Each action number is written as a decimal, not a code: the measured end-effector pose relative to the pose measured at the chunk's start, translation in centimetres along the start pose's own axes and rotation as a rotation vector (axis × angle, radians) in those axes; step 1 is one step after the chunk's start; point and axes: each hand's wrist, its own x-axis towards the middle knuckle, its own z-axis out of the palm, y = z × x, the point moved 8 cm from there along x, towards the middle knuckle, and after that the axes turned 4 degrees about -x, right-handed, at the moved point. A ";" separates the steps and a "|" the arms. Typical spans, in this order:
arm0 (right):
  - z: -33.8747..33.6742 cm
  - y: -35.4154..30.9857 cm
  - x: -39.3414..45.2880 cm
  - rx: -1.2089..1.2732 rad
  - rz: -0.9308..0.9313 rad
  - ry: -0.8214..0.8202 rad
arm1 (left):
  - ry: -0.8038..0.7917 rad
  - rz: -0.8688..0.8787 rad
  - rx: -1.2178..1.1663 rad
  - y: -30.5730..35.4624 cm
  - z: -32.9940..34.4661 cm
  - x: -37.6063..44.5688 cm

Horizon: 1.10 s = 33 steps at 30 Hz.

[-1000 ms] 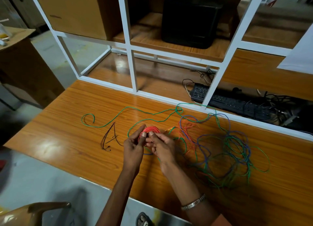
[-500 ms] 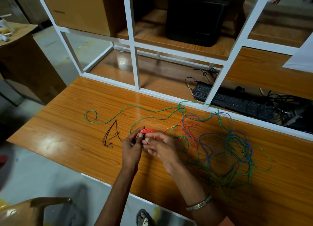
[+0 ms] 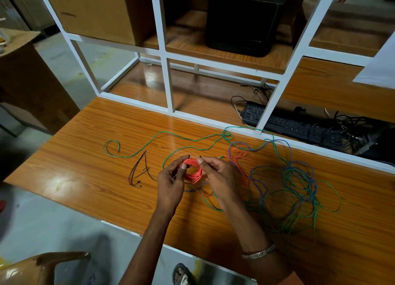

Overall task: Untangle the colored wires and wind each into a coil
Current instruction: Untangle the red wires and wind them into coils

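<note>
Head view: left hand (image 3: 171, 184) and right hand (image 3: 220, 178) both pinch the red coil (image 3: 191, 170) just above the tabletop (image 3: 85, 167), left grip closed on its near-left rim with the thumb across the loops, right grip closed on the right rim. Rest of the red wire (image 3: 241, 158) trails right into the green wire (image 3: 192, 138) and blue wire (image 3: 299, 173) tangle. To wind well, I'd keep the left pinch fixed so loops don't spring open, feed slack with the right, and ease red out gently where it crosses green and blue.
</note>
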 end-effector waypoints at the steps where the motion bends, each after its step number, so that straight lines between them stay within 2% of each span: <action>1: 0.1 -0.2 0.0 -0.025 -0.013 -0.009 | -0.009 0.016 0.014 0.2 0.2 0.0; 6: 0.7 -1.0 -0.6 -0.073 0.018 -0.072 | -0.058 0.091 0.097 1.0 0.8 0.0; 10: 0.7 -0.3 -0.9 0.052 0.186 -0.171 | -0.113 0.114 0.122 1.1 0.8 0.0; 15: 0.5 0.4 -0.8 0.088 0.304 -0.229 | -0.159 0.149 0.150 1.7 0.6 -0.2; 27: 0.5 0.5 -1.1 0.082 0.436 -0.325 | -0.224 0.399 0.417 4.0 0.6 -1.2; 33: 0.3 0.7 -1.5 0.101 0.485 -0.371 | -0.220 0.376 0.367 4.1 0.7 -1.5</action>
